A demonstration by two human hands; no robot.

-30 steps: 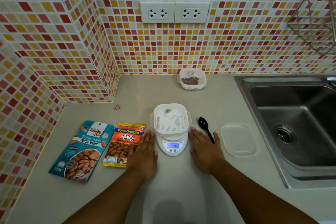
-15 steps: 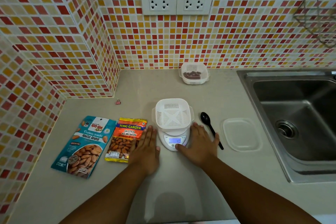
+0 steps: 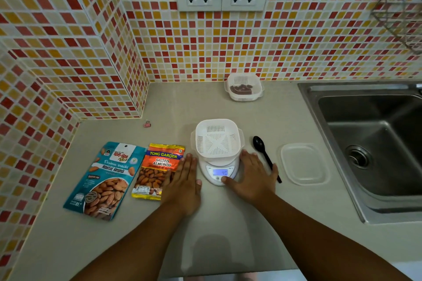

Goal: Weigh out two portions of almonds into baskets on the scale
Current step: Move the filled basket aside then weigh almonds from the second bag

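- Head view, looking down at a beige matte countertop (image 3: 228,223): the left hand (image 3: 182,186) lies flat, palm down, fingers straight and close together, holding nothing; its outer fingers overlap the lower right part of the orange almond packet (image 3: 157,170).
- The right hand (image 3: 252,178) also lies flat with straight fingers, just beside the scale (image 3: 218,172); its thumb tip touches the front edge of the scale below the display. Its outer edge covers part of the handle of a black plastic spoon (image 3: 260,146).
- The scale is small, white and rounded, with a lit blue display reading what looks like 40.
- On the scale sits a white plastic basket (image 3: 218,138), square with rounded corners, slotted in the walls and floor, holding no almonds.
- A second white basket (image 3: 243,86) stands near the tiled wall, well apart from the scale, with dark brown almonds inside.
- Left of the orange packet, touching it, lies a glossy teal pouch (image 3: 105,180) printed with roasted almonds.
- A clear plastic lid (image 3: 303,163) lies flat right of the spoon, next to a stainless steel sink (image 3: 370,143).
- A small pink binder clip (image 3: 147,123) sits near the mosaic-tiled corner.
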